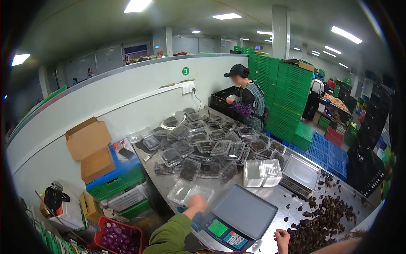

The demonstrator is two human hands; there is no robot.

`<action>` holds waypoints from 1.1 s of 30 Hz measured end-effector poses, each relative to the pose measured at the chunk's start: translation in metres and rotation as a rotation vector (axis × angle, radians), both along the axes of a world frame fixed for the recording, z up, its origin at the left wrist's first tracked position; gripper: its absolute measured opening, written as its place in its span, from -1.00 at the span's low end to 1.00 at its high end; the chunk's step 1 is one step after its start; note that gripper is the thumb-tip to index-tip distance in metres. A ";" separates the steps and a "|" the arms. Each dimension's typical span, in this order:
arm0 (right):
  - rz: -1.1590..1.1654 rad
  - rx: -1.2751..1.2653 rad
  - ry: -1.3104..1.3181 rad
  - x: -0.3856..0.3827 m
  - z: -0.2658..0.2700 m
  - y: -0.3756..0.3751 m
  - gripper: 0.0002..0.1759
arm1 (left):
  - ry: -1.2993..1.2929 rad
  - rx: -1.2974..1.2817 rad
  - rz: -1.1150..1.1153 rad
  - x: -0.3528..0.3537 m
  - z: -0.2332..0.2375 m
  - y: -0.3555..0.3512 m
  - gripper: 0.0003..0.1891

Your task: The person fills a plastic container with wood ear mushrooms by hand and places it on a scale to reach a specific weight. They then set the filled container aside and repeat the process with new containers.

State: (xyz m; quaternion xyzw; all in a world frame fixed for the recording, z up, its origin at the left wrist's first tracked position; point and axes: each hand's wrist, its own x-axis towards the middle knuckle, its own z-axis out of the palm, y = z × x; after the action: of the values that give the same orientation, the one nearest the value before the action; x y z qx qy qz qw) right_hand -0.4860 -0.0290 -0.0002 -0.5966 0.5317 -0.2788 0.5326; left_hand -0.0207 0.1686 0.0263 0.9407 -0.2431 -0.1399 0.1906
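My left hand [196,202], in a green sleeve, is closed on the edge of an open clear plastic clamshell box [181,191] at the near side of the steel table. Beside it stands a digital scale [244,211] with a grey pan and a lit green display; nothing lies on the pan. My right hand [282,239] is at the scale's right, fingers curled together; whatever is in them is too small to make out. Just right of it spreads a heap of small dark brown mushrooms [323,222]. Many filled clamshell boxes [203,146] are piled behind.
Stacked empty clear trays [262,172] and a metal tray [301,172] stand behind the scale. A co-worker [249,99] handles something at a black crate [222,98]. Green crates [275,93] tower beside them. Red onions [120,237] fill a red crate at lower left.
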 end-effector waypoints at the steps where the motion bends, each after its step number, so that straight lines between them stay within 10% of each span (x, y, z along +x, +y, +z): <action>1: -0.009 0.003 0.004 -0.008 -0.005 -0.002 -0.85 | 0.006 -0.057 0.041 0.002 0.008 0.003 -0.61; 6: -0.286 -0.226 0.019 -0.066 -0.037 -0.004 -0.78 | -0.038 -0.609 0.194 0.013 0.069 -0.013 -0.71; 8: -0.445 -0.350 0.194 -0.094 -0.042 -0.004 -0.72 | -0.378 -1.021 -0.079 -0.004 0.093 -0.031 -0.81; 15: -0.657 -0.268 0.202 -0.100 0.085 0.046 -0.56 | -0.328 -0.633 -0.882 -0.094 0.067 -0.068 -0.93; 18: -0.780 -0.305 0.499 -0.145 0.067 0.065 -0.54 | -0.290 -0.247 -1.005 -0.107 0.046 -0.061 -0.89; 24: -1.086 -0.162 0.601 -0.258 0.014 0.156 -0.46 | -0.201 -0.394 -1.166 -0.156 0.075 -0.093 -0.46; 33: -0.590 0.153 0.880 -0.281 -0.014 0.192 -0.06 | 0.456 -0.114 -1.544 -0.369 0.007 -0.136 -0.21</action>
State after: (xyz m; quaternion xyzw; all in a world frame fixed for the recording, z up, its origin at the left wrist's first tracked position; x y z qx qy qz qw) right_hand -0.7666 0.1627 -0.0143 -0.4418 0.8687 -0.1006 0.2000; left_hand -0.3900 0.0325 0.0333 0.4445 -0.7863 -0.4080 0.1329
